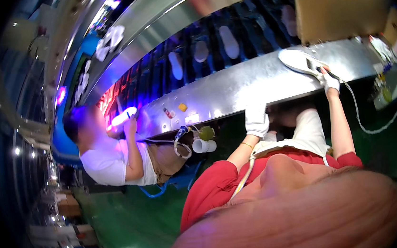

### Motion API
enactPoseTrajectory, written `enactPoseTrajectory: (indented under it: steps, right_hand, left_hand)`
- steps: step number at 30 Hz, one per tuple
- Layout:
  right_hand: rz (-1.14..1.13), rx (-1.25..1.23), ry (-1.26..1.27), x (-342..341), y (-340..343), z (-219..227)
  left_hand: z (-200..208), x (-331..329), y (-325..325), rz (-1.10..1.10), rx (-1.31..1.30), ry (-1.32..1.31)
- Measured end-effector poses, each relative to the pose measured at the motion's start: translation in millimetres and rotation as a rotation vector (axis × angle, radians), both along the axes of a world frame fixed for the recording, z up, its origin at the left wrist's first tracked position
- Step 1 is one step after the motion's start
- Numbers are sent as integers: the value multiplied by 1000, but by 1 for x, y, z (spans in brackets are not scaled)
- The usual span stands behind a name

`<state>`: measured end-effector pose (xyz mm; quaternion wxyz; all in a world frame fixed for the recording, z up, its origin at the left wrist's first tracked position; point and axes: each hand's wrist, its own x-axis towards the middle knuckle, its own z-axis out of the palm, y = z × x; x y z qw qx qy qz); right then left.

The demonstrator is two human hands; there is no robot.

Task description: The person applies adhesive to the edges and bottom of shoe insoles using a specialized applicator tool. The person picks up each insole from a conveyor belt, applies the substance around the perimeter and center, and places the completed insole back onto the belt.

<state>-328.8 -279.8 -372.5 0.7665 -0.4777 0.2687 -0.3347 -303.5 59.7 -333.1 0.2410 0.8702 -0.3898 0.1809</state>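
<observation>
My left hand (pixel 257 121), in a white glove, reaches up to the front edge of the metal bench (pixel 234 94). Its fingers look stretched out, with nothing visible in them. Farther right, my gloved right hand (pixel 330 80) is closed on a dark-handled tool (pixel 317 69) with a pale hose trailing from it. A white shoe sole (pixel 296 61) lies on the bench just beyond this hand, its narrower end close to the tool. The tool's tip is too small to make out, and I cannot tell whether the fingers also touch the sole.
Behind the bench a dark slatted conveyor (pixel 210 44) carries several soles. A cardboard box (pixel 340 5) stands at the far right. To my left a seated co-worker (pixel 115 153) holds a brightly lit sole. A yellow block (pixel 182 107) sits on the bench; white rolls (pixel 204 146) hang below its edge.
</observation>
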Motion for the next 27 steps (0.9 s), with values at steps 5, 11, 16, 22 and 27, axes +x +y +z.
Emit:
enactPoseTrajectory:
  steps: [5, 11, 16, 22, 27]
  right_hand:
    - [28, -93, -16, 0, 1, 0]
    - [5, -118, -17, 4, -9, -9]
    - [-20, -139, -49, 4, -5, -6]
    - [33, -34, 36, -2, 2, 8]
    - [49, -49, 24, -3, 1, 9]
  left_hand:
    - [-8, 3, 11, 6, 11, -47]
    - [-8, 5, 14, -20, -2, -56]
    - [-7, 8, 16, -39, -27, -89]
    - [-13, 5, 17, -6, -34, -100]
    - [-13, 5, 15, 0, -17, -104]
